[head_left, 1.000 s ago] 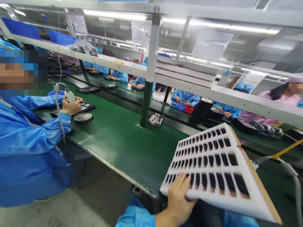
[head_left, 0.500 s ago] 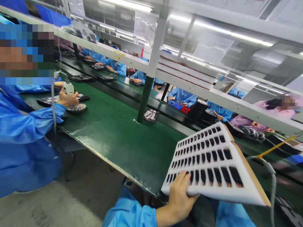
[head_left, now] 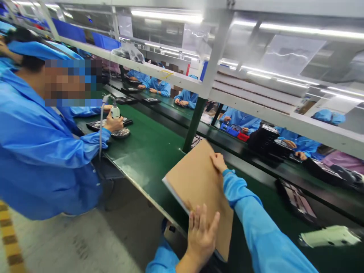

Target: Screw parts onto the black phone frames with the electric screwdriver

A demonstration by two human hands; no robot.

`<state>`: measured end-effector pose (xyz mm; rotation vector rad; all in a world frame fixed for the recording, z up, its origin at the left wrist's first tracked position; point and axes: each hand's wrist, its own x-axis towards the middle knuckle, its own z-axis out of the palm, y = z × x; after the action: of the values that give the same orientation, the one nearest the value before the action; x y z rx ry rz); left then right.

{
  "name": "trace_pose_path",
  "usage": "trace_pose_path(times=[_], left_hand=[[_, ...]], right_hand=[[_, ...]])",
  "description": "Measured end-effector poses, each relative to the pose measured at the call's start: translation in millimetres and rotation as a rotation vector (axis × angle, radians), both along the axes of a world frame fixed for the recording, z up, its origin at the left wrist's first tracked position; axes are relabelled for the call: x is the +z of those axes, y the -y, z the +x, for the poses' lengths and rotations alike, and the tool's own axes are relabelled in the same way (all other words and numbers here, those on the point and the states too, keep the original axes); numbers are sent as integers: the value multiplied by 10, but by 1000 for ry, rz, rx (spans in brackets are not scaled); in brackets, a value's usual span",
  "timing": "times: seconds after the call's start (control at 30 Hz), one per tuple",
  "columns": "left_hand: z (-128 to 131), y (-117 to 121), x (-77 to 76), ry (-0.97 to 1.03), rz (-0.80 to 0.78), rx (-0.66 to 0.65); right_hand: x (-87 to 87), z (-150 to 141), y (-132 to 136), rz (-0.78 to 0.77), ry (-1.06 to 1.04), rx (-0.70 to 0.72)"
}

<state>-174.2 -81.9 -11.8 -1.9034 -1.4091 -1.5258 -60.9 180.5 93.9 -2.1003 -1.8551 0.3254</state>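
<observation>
A foam tray [head_left: 196, 176] is tilted above the green bench, its brown cardboard backing facing me. Only a thin strip of white foam shows along its left edge; the slotted side and whatever sits in it are hidden. My left hand [head_left: 200, 235] rests against the near part of the cardboard with fingers stretched and spread. At the far right edge, my right hand [head_left: 218, 162] grips the tray, fingers curled over the border, its arm reaching across from the right.
The green bench [head_left: 148, 151] carries a pale electric screwdriver [head_left: 330, 237] at right and a black tray of parts [head_left: 295, 201]. A green post [head_left: 195, 125] rises behind the foam tray. At left a co-worker [head_left: 51, 144] holds another screwdriver [head_left: 115, 112] near a round dish [head_left: 121, 132].
The foam tray has flipped from its slotted face with dark pieces to its cardboard back and moved left. My right hand has come into view on its far edge. The view has swung left.
</observation>
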Motion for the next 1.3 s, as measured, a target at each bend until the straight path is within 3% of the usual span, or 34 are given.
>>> trace_pose_path(times=[0.1, 0.2, 0.27, 0.33, 0.5, 0.6, 0.7, 0.8, 0.9, 1.0, 1.07, 1.13, 1.23, 1.3], left_hand=[[-119, 50, -214, -77, -142, 34], [-237, 120, -237, -125, -210, 19], [-423, 78, -138, -163, -251, -16], [-715, -104, 18, -206, -310, 13], [-1433, -944, 378, -300, -492, 219], [-1578, -1242, 415, -347, -609, 289], [-1578, -1259, 380, -403, -724, 297], [-1557, -1182, 384, -438, -818, 285], [-1535, -1144, 431, -440, -897, 296], [-1512, -1156, 471, -437, -956, 296], [-1523, -1184, 492, -439, -990, 277], [-1579, -1231, 514, -445, -1027, 242], [-1737, -1324, 547, -458, -1085, 156], [-1848, -1379, 561, -462, -1119, 104]], right_hand=[[-321, -372, -36, -78, 87, -3], [-506, -494, 13, -89, 147, 14], [-482, -445, 51, -78, 165, 60], [-352, -371, 74, -65, 173, 131], [54, -497, 32, 38, 180, 285], [47, -808, 29, 67, 168, 338], [-113, -1019, 99, -37, 160, 443], [-215, -854, 237, -63, 163, 447], [-239, -348, 474, -14, 175, 313], [-254, 92, 752, -97, 194, 209], [-223, 146, 879, -137, 201, 210], [-140, -30, 943, -101, 199, 258], [-8, -559, 1015, 24, 168, 376], [-2, -901, 1103, 26, 110, 541]])
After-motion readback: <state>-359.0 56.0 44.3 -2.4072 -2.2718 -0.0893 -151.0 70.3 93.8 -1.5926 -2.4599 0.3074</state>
